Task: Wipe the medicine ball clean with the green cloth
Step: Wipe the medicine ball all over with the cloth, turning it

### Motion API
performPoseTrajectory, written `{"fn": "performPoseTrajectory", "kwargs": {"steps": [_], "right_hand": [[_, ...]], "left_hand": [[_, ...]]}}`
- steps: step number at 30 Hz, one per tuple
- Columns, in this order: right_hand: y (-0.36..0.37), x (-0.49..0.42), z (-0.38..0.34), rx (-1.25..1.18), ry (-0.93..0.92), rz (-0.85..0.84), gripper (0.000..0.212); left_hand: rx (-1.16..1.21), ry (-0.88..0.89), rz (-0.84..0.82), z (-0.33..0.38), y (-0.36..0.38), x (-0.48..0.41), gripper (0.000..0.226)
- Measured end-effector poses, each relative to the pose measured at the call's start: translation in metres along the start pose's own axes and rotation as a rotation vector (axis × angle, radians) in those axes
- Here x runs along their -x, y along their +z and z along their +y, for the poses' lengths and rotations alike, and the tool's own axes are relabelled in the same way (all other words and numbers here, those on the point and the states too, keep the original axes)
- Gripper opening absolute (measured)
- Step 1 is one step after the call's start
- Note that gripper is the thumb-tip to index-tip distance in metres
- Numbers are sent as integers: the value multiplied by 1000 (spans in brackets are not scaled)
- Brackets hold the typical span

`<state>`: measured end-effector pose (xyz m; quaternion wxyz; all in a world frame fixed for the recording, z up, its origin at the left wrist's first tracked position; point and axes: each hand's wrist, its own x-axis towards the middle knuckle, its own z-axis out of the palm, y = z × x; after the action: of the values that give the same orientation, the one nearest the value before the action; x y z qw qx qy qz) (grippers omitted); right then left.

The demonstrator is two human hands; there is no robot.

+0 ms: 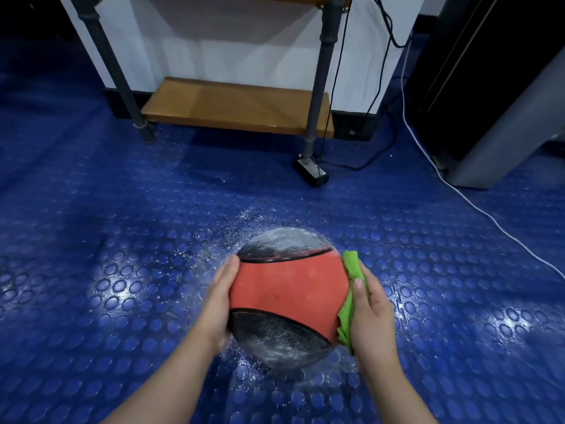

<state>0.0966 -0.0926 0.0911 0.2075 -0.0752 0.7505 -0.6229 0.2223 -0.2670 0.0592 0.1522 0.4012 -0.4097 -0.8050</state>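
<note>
The medicine ball (287, 295) is being held over the blue floor (122, 240), toward 6 o'clock in the view. The left hand (218, 298) is bracing its 9 o'clock side with flat, straight fingers. The right hand (373, 313) is gripping the green cloth (351, 267) and pressing it on at 3 o'clock. Wiping seems to be under way. The black panels at 12 and 6 o'clock are looking wet, so the ball probably needs turning next.
</note>
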Motion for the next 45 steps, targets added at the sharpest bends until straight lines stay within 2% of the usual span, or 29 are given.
{"fn": "performPoseTrajectory", "kwargs": {"steps": [3, 8, 9, 12, 14, 16, 18, 19, 22, 25, 28, 31, 33, 34, 36, 38, 40, 42, 45], "right_hand": [[-16, -3, -9, 95, -67, 58, 35], [-20, -3, -18, 218, -115, 56, 38], [-18, 1, -20, 256, -124, 47, 40], [-8, 15, -28, 359, -189, -63, 46], [4, 25, -32, 440, -257, -159, 50], [15, 33, -35, 535, -336, -223, 53], [25, 36, -39, 617, -396, -257, 52], [28, 35, -40, 663, -426, -247, 53], [34, 28, -39, 763, -587, -182, 57], [34, 12, -33, 681, -698, -204, 48], [26, -10, -36, 544, -537, -219, 42], [15, -34, -51, 375, -79, -189, 38], [15, -38, -57, 399, 44, -155, 40], [18, -33, -60, 439, 15, -137, 41], [28, -14, -69, 484, -156, -131, 40], [38, 4, -73, 545, -404, -204, 41], [42, 5, -70, 667, -555, -292, 47], [37, -8, -69, 712, -514, -327, 43], [28, -31, -76, 660, -249, -281, 39]], "left_hand": [[-15, -16, -16, -14, 19, -7, 92], [-151, 3, 33, -6, 27, -6, 93], [-213, 46, 71, 0, 27, -1, 89], [-394, 330, 222, 17, 34, 24, 47], [-640, 565, 234, 22, 44, 45, 47], [-935, 708, 206, 15, 55, 53, 56], [-1189, 761, 273, 6, 62, 51, 57], [-1241, 776, 311, 4, 62, 49, 57], [-1232, 783, 337, 8, 58, 43, 59], [-1289, 803, 306, 10, 63, 41, 59], [-1317, 825, 331, 10, 68, 42, 58], [-1343, 844, 338, 6, 71, 46, 56], [-1355, 864, 355, 3, 73, 48, 53], [-1349, 865, 367, 3, 74, 49, 51], [-1344, 854, 388, 5, 76, 47, 51], [-1350, 849, 389, 6, 75, 44, 51], [-1352, 852, 367, 6, 71, 42, 53], [-1347, 847, 347, 6, 66, 42, 55], [-1336, 843, 341, 6, 65, 41, 57]]}}
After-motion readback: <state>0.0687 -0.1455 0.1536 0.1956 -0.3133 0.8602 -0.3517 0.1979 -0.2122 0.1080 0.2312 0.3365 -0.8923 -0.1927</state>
